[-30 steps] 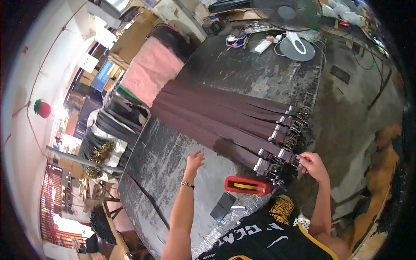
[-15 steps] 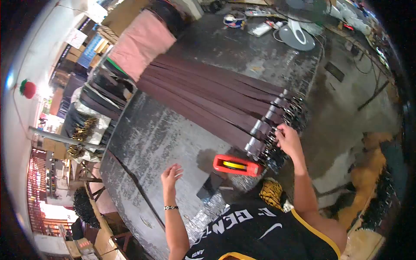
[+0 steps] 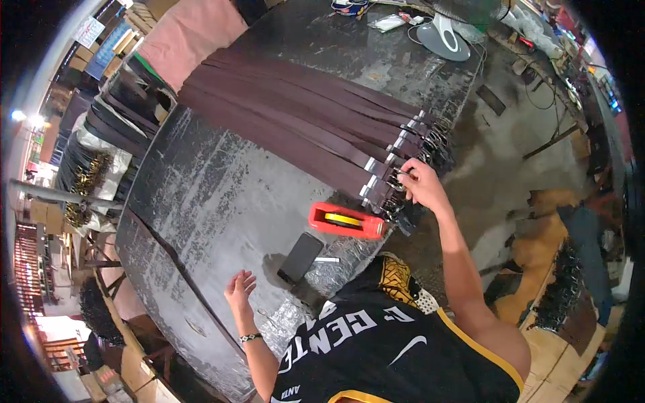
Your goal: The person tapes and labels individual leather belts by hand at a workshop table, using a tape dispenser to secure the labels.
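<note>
Brown straps (image 3: 282, 121) lie beyond the red tape dispenser (image 3: 314, 218). The right hand (image 3: 422, 185) pinches at metal clips (image 3: 437, 142); the left hand (image 3: 240, 292), left of the dispenser, hangs relaxed, empty.

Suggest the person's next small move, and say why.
Perhaps the right hand should ease one dark brown flat strap sideways from the row: its fingers are at the shiny metal clasps, where straps crowd together, while the left hand hangs empty.

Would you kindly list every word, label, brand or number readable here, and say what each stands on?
"GENT" on the black jersey; neighbouring characters are unclear.
"ANT", smaller, on the jersey; the last letter is unclear.
White swoosh on the jersey: a logo without words.
White paper sign: too blurred to read.
</note>
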{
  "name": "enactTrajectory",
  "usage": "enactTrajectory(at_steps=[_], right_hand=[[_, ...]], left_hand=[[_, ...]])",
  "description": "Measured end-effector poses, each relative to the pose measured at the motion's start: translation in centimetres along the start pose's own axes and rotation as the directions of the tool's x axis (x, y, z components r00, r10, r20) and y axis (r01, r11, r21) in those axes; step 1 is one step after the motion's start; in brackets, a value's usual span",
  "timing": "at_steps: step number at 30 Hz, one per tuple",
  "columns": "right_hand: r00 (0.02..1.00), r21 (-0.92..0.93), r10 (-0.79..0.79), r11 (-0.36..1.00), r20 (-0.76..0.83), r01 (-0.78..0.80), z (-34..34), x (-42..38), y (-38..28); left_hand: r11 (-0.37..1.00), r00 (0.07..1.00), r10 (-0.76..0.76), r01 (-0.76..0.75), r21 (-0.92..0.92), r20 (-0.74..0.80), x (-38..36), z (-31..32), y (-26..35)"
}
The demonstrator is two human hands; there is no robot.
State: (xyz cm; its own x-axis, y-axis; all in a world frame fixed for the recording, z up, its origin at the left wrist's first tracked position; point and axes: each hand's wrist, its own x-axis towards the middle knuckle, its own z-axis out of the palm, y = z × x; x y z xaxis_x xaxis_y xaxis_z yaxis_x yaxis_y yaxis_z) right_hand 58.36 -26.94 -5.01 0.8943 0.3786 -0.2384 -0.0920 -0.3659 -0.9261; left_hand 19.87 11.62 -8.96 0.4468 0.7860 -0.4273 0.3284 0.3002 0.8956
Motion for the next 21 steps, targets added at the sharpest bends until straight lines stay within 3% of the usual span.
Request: enactTrajectory(at_steps=[6, 11, 17, 18, 19, 21], right_hand=[[0.993, -0.102, 0.088, 0.990, -0.085, -0.096, -1.5, -2.1, 0.9], [0.995, -0.063, 0.002, 0.998, -0.103, -0.009, -0.1, -1.3, 1.2], [0.981, -0.320, -0.073, 0.947, -0.180, 0.012, 1.2, 0.0, 1.4], [0.978, -0.387, -0.102, 0.922, -0.183, 0.024, 1.0, -0.4, 1.4], [0.926, -0.689, -0.326, 0.716, -0.191, 0.110, 1.1, -1.4, 0.9], [0.792, -0.818, -0.576, 0.545, -0.204, 0.186, 2.1, -3.4, -0.9]], left_hand=[[0.998, 0.998, -0.029, 0.026, -0.053, -0.055, -1.9, -3.3, -2.3], [0.996, 0.994, -0.050, 0.042, -0.084, -0.099, -3.4, -5.7, -4.7], [0.997, 0.989, -0.079, 0.075, -0.034, -0.126, -4.1, -7.2, -6.3], [0.997, 0.989, -0.077, 0.076, -0.013, -0.124, -4.3, -7.5, -6.7], [0.997, 0.990, -0.074, 0.075, 0.006, -0.122, -4.5, -7.7, -6.9], [0.997, 0.988, -0.038, 0.046, 0.054, -0.147, -5.1, -7.9, -7.6]])
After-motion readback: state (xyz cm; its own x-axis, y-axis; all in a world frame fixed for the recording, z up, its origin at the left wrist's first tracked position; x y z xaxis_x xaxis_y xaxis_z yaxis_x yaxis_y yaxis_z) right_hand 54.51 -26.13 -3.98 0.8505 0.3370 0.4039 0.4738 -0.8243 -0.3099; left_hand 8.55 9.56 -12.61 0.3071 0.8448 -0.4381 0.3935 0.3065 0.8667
